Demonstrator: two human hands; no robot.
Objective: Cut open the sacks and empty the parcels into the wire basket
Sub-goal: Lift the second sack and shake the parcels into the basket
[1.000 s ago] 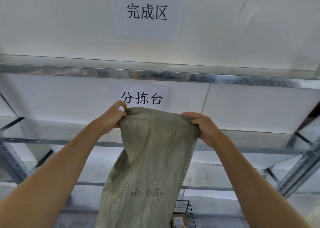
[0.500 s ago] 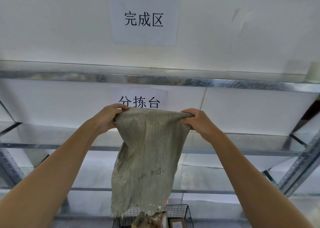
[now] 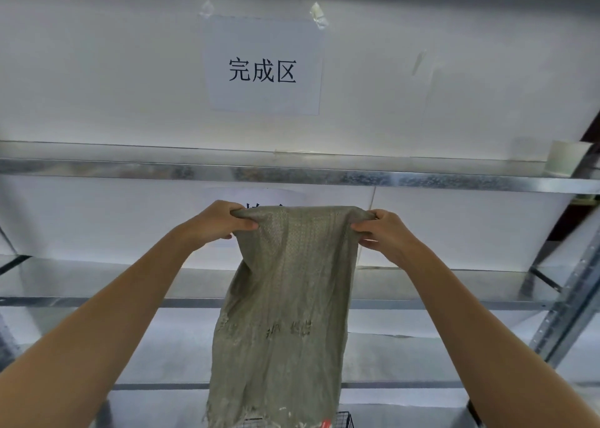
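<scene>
A grey-green woven sack (image 3: 285,314) hangs limp and upside down in front of me, its frayed cut end at the bottom of the view. My left hand (image 3: 216,221) grips its upper left corner and my right hand (image 3: 386,232) grips its upper right corner, both arms raised and stretched forward. Just below the frayed end shows a small piece of the black wire basket (image 3: 344,420); a bit of red (image 3: 326,423) shows there. Most of the basket and any parcels in it are out of view.
A metal shelving rack stands ahead: an upper shelf edge (image 3: 292,172), a middle shelf (image 3: 97,284) and a perforated upright (image 3: 571,301) at right. Paper signs (image 3: 263,67) hang on the white wall. A tape roll (image 3: 563,158) sits on the upper shelf, far right.
The sack has been lifted higher and has gone slack and narrower. Its frayed open end rose clear over the basket. The view tilted upward, so less of the basket shows.
</scene>
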